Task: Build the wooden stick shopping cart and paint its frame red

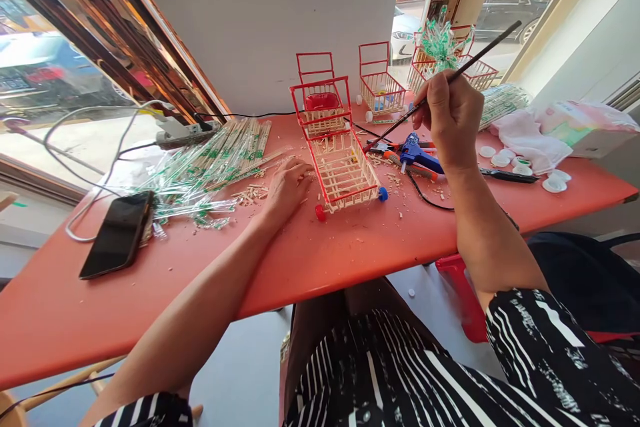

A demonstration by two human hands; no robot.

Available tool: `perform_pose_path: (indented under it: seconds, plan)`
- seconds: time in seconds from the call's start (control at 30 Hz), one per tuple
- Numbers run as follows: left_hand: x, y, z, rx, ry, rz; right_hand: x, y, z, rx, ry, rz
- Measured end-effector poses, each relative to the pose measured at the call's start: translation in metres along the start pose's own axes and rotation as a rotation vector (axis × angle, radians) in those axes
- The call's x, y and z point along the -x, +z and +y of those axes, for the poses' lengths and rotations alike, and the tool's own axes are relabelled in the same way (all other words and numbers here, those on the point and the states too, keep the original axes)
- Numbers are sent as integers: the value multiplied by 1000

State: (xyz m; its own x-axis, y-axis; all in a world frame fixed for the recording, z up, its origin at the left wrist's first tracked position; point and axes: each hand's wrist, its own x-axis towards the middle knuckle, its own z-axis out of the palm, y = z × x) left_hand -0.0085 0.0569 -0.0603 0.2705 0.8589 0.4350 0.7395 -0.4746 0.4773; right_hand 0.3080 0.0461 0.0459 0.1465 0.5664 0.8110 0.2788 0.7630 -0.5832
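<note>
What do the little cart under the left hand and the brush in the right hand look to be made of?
Cart: pale wooden sticks, likely chopstick pieces, matte, with glossy red painted edges. Brush: thin dark handle, smooth, wood or plastic; can't tell which.

Brush (pixel 445 83) tip hidden behind the cart (pixel 343 170).

bare forearms, black-and-white striped short sleeves and matching striped clothing.

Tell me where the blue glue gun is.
Head view: the blue glue gun lies on the red table, right of the small cart, under the right hand.
</note>
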Motion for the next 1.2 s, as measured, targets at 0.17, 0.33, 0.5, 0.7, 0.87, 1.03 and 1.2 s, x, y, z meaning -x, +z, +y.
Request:
perform_pose_path:
  seconds: [0.17, 0.33, 0.5, 0.7, 0.87, 1.03, 1.2]
  plan:
    - [0, -1, 1, 9, -4, -5, -3, 0, 5, -63, -29, 47]
    - [0, 0, 0, 19, 6, -8, -5, -3, 9, -10, 28, -2]
    - [0, -1, 1, 20, 0, -16, -2, -4, 13, -17, 65, -12]
    - [0, -1, 2, 17, 1, -20, -6, -12, 18, 32, 116, -107]
    - [0, -1, 0, -4, 5, -15, -6, -7, 17, -31, 106, -30]
    - [0, -2, -1, -9, 5, -26, -7, -5, 23, -53, 101, 22]
    - [0, -1, -2, -10, 7, -21, -6, -5, 26, -66, 140, -36]
